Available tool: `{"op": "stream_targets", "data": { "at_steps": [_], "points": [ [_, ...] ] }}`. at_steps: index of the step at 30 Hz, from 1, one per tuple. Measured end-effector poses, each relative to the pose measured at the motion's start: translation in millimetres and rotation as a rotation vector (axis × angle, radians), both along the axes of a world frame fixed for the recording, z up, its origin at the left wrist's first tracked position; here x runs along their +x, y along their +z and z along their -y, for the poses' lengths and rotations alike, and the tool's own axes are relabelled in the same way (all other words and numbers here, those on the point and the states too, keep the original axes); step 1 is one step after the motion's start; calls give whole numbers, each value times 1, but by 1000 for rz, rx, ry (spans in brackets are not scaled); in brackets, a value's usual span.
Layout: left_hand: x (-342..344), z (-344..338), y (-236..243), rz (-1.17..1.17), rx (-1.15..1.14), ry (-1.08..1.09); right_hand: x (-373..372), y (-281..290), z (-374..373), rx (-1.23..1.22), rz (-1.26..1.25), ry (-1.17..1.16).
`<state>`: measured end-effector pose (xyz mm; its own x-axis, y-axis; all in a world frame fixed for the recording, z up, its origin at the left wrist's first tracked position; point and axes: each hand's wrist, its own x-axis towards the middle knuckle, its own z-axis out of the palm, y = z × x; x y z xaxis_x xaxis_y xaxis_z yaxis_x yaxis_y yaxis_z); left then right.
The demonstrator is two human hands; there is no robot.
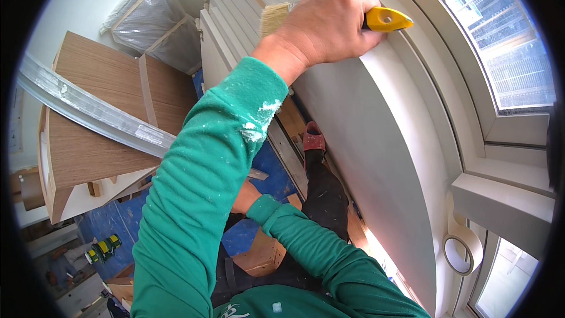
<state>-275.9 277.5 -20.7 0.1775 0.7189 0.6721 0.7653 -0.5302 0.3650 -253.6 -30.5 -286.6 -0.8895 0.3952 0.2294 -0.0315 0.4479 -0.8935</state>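
Observation:
My left hand (pixel 333 22) is raised over the white window ledge at the top of the view, its fingers closed round a paintbrush. The brush's yellow handle end (pixel 388 19) sticks out to the right of the fist. Pale bristles (pixel 273 19) show on the other side, near my wrist. White smears mark the green left sleeve at the cuff. Lower down, my right hand (pixel 245 196) is mostly hidden behind the left sleeve. Its fingers do not show, nor whether it holds anything. A white wall (pixel 376 123) runs below the ledge.
A window (pixel 494 29) fills the upper right; a roll of tape (pixel 463 250) rests by its lower corner. At left stand a wooden cabinet (pixel 100 88), a metal strip (pixel 88 103) and plastic-wrapped goods (pixel 156 20). White boards (pixel 226 20) lean behind. A wooden block (pixel 259 256) sits below me.

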Motion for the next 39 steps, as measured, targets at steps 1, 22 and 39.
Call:
{"op": "stream_targets", "data": {
  "at_steps": [1, 22, 39],
  "points": [
    [-1, 0, 0, -1, 1, 2, 0, 1, 0, -1, -7, -1],
    [-4, -2, 1, -3, -60, 99, 10, 19, -17, -4, 127, 47],
    [-9, -7, -5, -136, 82, 4, 8, 12, -12, 18, 61, 27]
  ]
}}
